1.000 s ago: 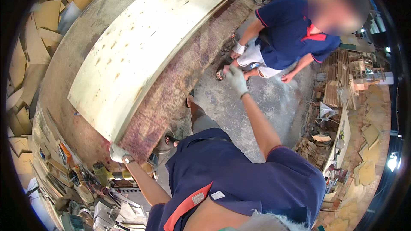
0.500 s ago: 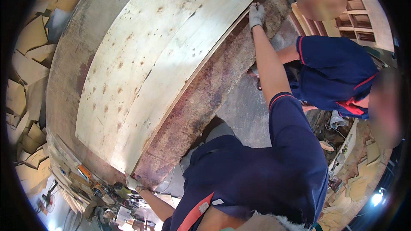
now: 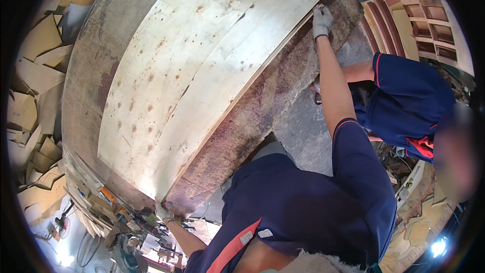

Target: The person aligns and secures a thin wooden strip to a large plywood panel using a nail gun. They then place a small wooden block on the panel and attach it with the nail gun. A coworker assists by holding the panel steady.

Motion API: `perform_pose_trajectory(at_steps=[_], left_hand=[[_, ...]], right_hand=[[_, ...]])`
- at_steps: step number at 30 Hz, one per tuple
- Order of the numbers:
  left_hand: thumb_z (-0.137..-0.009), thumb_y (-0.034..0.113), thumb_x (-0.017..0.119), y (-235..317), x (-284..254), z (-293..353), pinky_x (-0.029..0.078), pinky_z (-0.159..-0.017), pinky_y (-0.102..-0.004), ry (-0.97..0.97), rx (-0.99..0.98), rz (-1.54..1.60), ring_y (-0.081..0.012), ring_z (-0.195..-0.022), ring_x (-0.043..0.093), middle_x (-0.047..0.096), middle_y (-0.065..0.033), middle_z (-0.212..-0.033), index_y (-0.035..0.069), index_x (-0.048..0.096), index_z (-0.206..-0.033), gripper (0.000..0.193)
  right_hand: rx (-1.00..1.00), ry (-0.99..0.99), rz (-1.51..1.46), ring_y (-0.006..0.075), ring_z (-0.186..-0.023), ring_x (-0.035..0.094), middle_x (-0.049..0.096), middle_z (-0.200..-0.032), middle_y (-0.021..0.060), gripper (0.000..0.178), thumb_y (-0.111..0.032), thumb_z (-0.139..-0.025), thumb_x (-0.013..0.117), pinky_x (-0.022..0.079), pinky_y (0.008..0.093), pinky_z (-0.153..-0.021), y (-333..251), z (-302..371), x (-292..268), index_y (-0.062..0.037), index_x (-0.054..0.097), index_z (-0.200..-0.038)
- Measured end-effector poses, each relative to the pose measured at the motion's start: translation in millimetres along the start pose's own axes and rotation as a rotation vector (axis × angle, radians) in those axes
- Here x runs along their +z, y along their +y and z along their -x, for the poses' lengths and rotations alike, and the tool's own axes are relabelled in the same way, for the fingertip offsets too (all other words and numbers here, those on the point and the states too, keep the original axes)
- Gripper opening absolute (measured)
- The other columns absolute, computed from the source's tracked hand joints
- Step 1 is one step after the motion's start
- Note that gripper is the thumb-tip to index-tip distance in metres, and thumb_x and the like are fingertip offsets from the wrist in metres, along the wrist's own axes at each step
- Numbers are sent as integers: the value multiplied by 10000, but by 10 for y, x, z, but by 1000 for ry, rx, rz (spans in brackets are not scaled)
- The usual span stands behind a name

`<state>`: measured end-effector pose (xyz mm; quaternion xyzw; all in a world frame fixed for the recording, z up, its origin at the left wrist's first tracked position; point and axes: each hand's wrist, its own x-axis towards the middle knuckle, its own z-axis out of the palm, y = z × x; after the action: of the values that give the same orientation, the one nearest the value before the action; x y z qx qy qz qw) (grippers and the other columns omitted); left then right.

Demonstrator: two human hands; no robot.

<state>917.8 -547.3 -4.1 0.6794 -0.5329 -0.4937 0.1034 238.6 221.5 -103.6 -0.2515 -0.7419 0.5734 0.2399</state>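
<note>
A broad, pale plywood sheet (image 3: 166, 76) with brown knots and a dark split along it lies on a worn, stained table (image 3: 242, 106). My left hand (image 3: 162, 212), in a light glove, is closed at the sheet's near corner. At the far end of the same long edge, my right hand (image 3: 322, 21), in a grey-white glove, has its fingers curled over the edge. Both arms are spread wide along this side. The undersides of both hands' grips are hidden.
A co-worker in a dark blue shirt (image 3: 414, 101) bends beside my right arm. Broken board offcuts (image 3: 38, 101) pile up at the left, with more scraps (image 3: 419, 227) at the right. Tools and clutter (image 3: 126, 242) lie near my left hand. A framed wooden panel (image 3: 429, 25) stands far right.
The whole scene has shifted rightward in view, while both hands keep their places on the plywood edge. A blurred head at the upper right is gone from view, uncovering stacked boards.
</note>
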Motion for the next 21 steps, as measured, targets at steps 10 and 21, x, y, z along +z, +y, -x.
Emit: perform_pose_trajectory(at_steps=[10, 21], left_hand=[[-973, 338, 662, 40, 41, 40, 474, -525, -261, -63, -29, 104, -140, -657, 609, 684, -53, -827, 43, 696, -1081, 315], [-943, 296, 623, -184, 162, 226, 518, -698, -313, 108, 110, -194, -149, -797, 626, 674, -48, -913, 71, 706, -1074, 274]], right_hand=[[-87, -56, 95, 137, -903, 619, 677, -1029, 57, 303, -188, -954, 644, 522, 275, -671, -36, 28, -24, 18, 646, -1178], [353, -613, -101, 333, -991, 638, 669, -1173, 180, 405, -237, -953, 470, 528, 466, -847, -539, 172, -236, 29, 659, -1194]])
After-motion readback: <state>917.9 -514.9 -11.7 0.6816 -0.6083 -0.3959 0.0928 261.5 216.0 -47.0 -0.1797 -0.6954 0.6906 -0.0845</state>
